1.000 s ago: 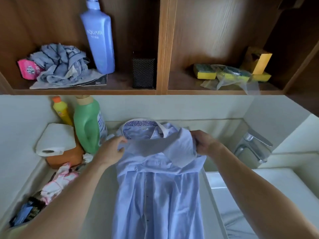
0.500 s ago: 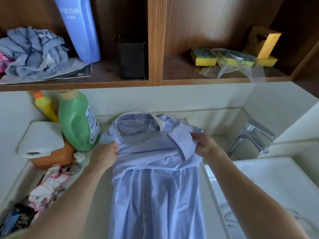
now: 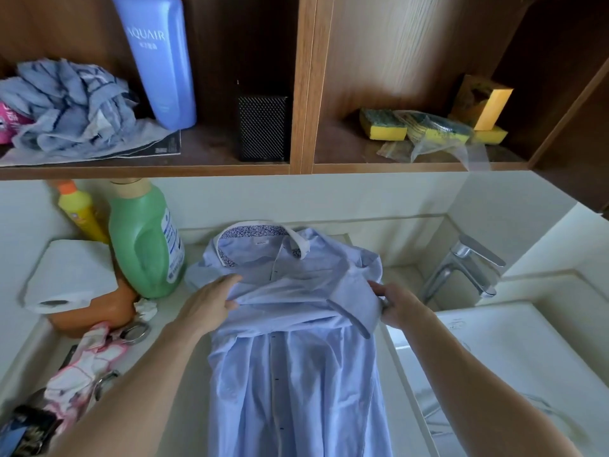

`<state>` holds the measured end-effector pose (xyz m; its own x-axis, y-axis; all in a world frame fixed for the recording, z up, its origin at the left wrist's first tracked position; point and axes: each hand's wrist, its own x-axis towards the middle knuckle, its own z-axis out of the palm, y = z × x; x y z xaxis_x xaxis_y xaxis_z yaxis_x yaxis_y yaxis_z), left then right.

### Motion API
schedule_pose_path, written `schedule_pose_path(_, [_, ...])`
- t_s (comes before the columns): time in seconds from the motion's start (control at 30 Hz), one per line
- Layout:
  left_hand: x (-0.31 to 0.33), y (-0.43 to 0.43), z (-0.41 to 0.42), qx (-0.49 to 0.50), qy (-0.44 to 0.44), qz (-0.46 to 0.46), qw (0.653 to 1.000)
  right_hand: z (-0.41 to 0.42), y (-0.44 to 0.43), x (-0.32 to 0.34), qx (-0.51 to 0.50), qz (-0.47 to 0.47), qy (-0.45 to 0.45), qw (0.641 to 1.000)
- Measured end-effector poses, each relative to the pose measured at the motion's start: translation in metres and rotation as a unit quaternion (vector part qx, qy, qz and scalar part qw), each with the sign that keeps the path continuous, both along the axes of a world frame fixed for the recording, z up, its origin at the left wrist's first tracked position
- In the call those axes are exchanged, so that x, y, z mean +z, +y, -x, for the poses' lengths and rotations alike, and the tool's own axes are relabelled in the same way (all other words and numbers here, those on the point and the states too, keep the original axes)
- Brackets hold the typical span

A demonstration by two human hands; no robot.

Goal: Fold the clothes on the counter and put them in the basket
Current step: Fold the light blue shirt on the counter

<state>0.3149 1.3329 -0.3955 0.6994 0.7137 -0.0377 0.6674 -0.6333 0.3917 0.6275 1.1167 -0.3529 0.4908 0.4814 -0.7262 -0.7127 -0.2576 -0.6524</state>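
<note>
Now, left hand [image 3: 211,305] pinching a blue shirt [image 3: 296,374] fold, right hand [image 3: 400,306] gripping its sleeve cuff [image 3: 356,301]

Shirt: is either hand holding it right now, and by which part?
Both. The left hand grips the folded cloth of the blue shirt below its collar; the right hand pinches the sleeve cuff with its fingers.
</note>
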Motion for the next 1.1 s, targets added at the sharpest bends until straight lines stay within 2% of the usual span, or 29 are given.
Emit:
schedule_pose_path(0.1, [-0.007,-0.003,-0.005,0.001,0.052,0.006,0.999,0.002,0.001,0.003,-0.024,-0.04,0.047,0.998])
schedule_pose_path(0.2, [-0.011,0.005,0.003,0.073,0.049,0.01,0.996,0.012,-0.005,0.022,-0.048,-0.093,0.099,0.99])
schedule_pose_path(0.27, [-0.009,0.016,0.012,0.112,0.037,0.02,0.993,0.013,-0.009,0.022,-0.056,-0.111,0.065,0.99])
schedule_pose_path(0.33, [-0.005,0.021,0.017,0.113,0.026,0.026,0.993,0.012,-0.009,0.015,-0.066,-0.092,0.027,0.993])
schedule_pose_path(0.43, [-0.002,0.006,0.015,0.104,-0.005,0.111,0.988,0.003,-0.008,-0.007,-0.143,-0.075,0.063,0.985])
schedule_pose_path(0.5, [-0.007,-0.012,0.011,0.081,0.007,0.131,0.988,-0.003,-0.012,-0.01,-0.142,-0.076,0.065,0.985])
schedule_pose_path(0.57, [-0.016,-0.03,0.007,0.066,0.037,0.105,0.992,-0.007,-0.015,-0.005,-0.121,-0.091,0.02,0.988])
schedule_pose_path(0.63, [-0.025,-0.044,0.002,0.057,0.076,0.042,0.995,-0.006,-0.017,0.001,-0.083,-0.095,-0.042,0.991])
schedule_pose_path(0.73, [-0.031,-0.052,-0.005,0.074,0.06,-0.04,0.995,0.008,-0.017,0.0,0.056,-0.062,-0.183,0.98])
schedule_pose_path(0.8, [-0.035,-0.053,-0.009,0.046,0.02,-0.082,0.995,0.012,-0.012,-0.011,0.143,0.023,-0.329,0.933])
schedule_pose_path(0.87, [-0.035,-0.052,-0.009,0.017,-0.004,-0.093,0.996,0.009,-0.007,-0.026,0.245,0.117,-0.458,0.846])
schedule_pose_path(0.9, [-0.033,-0.053,-0.007,0.015,-0.006,-0.087,0.996,0.008,-0.003,-0.031,0.268,0.145,-0.492,0.815])
schedule_pose_path(0.93, [-0.03,-0.054,-0.006,0.017,-0.01,-0.085,0.996,0.003,0.001,-0.035,0.258,0.157,-0.512,0.804])
schedule_pose_path(1.07, [-0.011,-0.045,0.013,0.072,-0.068,-0.1,0.99,0.004,0.01,-0.008,0.127,0.099,-0.475,0.865])
schedule_pose_path(1.1, [-0.006,-0.041,0.02,0.089,-0.091,-0.111,0.986,0.004,0.011,0.004,0.1,0.086,-0.473,0.871])
